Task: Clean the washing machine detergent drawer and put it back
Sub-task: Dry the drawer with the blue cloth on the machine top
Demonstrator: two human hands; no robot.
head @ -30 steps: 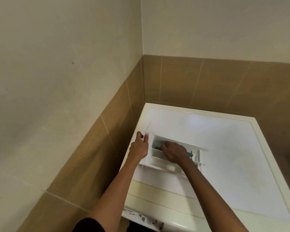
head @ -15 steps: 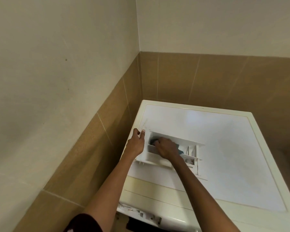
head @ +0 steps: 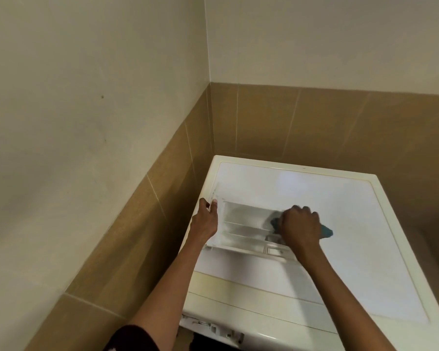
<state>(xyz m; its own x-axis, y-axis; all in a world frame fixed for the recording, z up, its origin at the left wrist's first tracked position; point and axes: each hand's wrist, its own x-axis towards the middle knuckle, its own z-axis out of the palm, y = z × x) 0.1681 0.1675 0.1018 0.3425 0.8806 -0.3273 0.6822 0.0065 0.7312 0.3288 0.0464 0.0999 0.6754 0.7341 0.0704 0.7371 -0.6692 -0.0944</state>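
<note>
- detergent drawer (head: 243,230): out of the machine, lying on top of the washing machine (head: 327,224) near its left edge, open side up. prob put there so the flat lid carries it while both hands work.
- drawer compartments: long white channels split by ribs, look empty; can't tell residue, too blurred. small insert piece at the right end, detail unclear.
- right hand (head: 300,228): fist closed round a teal cloth (head: 326,231), pressed at the drawer's right end; cloth pokes out on both sides of the hand. reads as wiping w/ the cloth bunched to get into corners.
- left hand (head: 205,220): pinching the drawer's left end, thumb and fingers shut on its edge, likely bracing so the drawer won't slide under the rubbing.
- stage, my guess: cleaning step, refit not yet done.
- drawer slot (head: 208,325): open gap at the machine's front top-left, bare plastic guides showing; that's where it goes back.
- around: machine sits in a corner, brown tiled wall (head: 264,117) behind and to the left, plain paint above.
- dark sleeve (head: 132,338) at the bottom edge.
</note>
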